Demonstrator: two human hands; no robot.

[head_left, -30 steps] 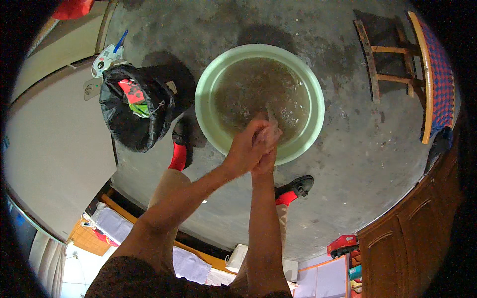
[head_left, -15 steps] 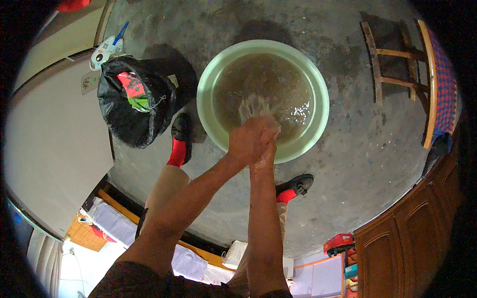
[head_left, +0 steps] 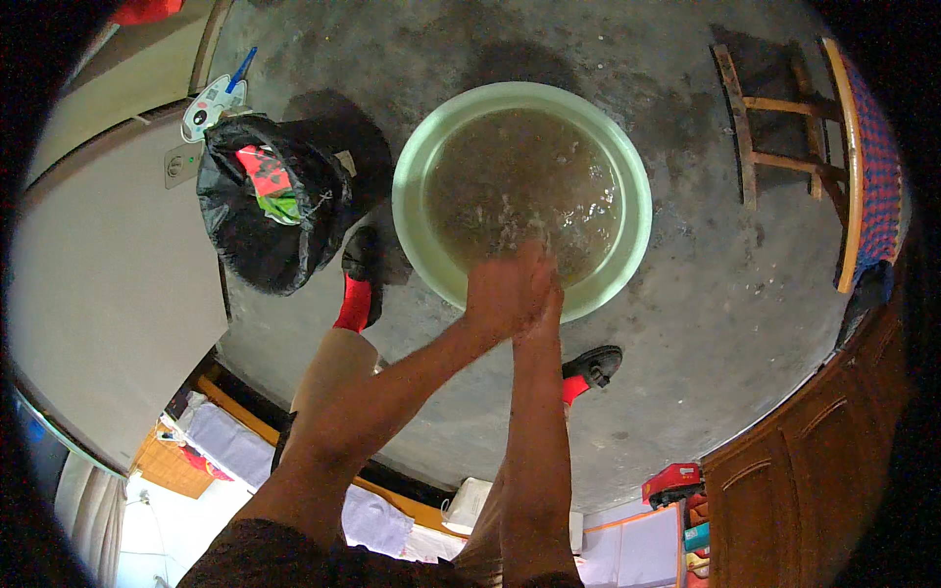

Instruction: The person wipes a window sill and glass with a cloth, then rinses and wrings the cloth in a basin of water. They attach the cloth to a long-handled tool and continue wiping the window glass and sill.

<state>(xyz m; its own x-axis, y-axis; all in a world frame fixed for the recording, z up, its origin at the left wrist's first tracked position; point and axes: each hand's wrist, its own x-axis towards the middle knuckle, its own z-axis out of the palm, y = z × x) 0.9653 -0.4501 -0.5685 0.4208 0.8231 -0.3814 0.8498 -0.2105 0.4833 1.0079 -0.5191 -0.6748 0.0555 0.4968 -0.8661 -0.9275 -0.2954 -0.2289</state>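
Note:
A pale green round basin [head_left: 413, 235] on the floor holds murky brown water [head_left: 520, 162]. Over its near edge my left hand [head_left: 498, 296] and my right hand [head_left: 541, 292] are pressed together, fingers closed. Whatever lies between them, if anything, is hidden, and motion blurs the fingertips. Just beyond the hands, the water is splashed, with drops and bubbles on the surface.
Left of the basin stands a bin lined with a black bag [head_left: 260, 230], red and green wrappers inside. A wooden chair with a checked cover [head_left: 875, 167] is at the right. My black shoes [head_left: 594, 367] flank the basin's near side. Brown cabinet doors [head_left: 784, 490] line the lower right.
Both hands have shifted slightly right and toward me, still together. The pale splash ahead of them has dropped into scattered ripples and bubbles on the water.

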